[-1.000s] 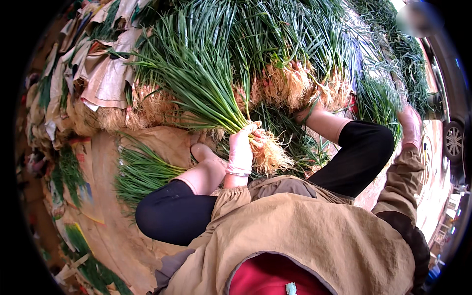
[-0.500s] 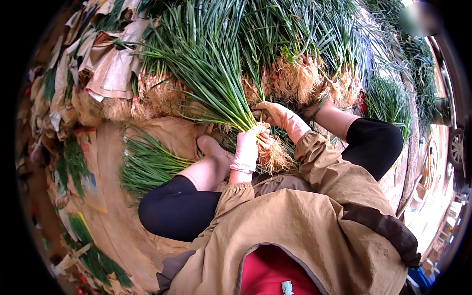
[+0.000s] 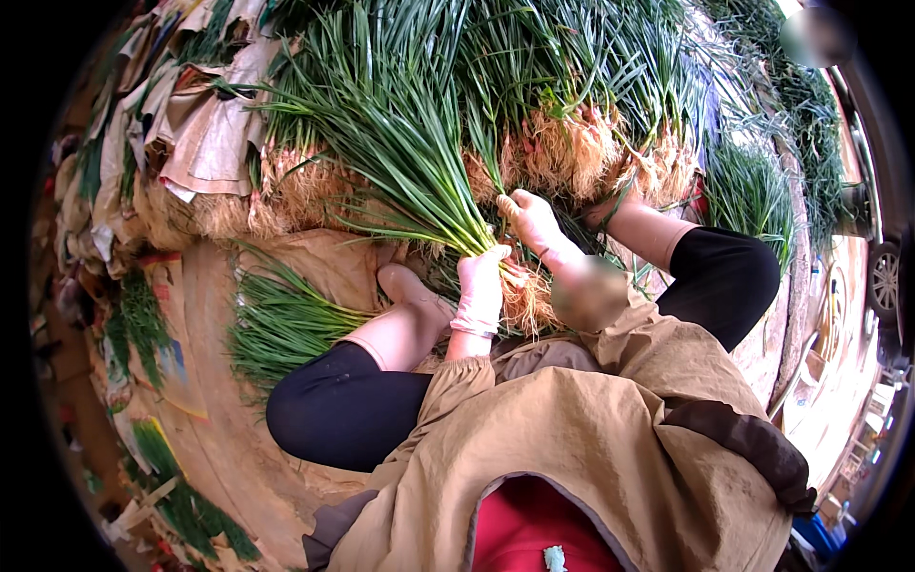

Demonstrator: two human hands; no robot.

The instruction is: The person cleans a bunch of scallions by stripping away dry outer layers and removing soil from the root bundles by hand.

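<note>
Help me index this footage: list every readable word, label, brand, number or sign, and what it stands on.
No text is readable.
Coloured patch at left, on the brown sheeting: any print is too blurred to read.
Green-leaved bunch in the left hand: no label visible.

The cam rode up on the person's head, left half of a side-by-side fisheye pair, and it faced down onto the grip, a left hand [image 3: 479, 288] around a bunch of green stalks [image 3: 419, 176]. That grip sat just right of mid-view, pretty near the lens, with the right hand [image 3: 534, 229] just up and right of it. Below the grip, the wearer's tan jacket [image 3: 562, 419] filled the bottom, so basically their own angle, left being their left. Past the grip it took in a leafy heap [image 3: 572, 48], and far off right, a wheel [image 3: 884, 281] near the curved black rim.
</note>
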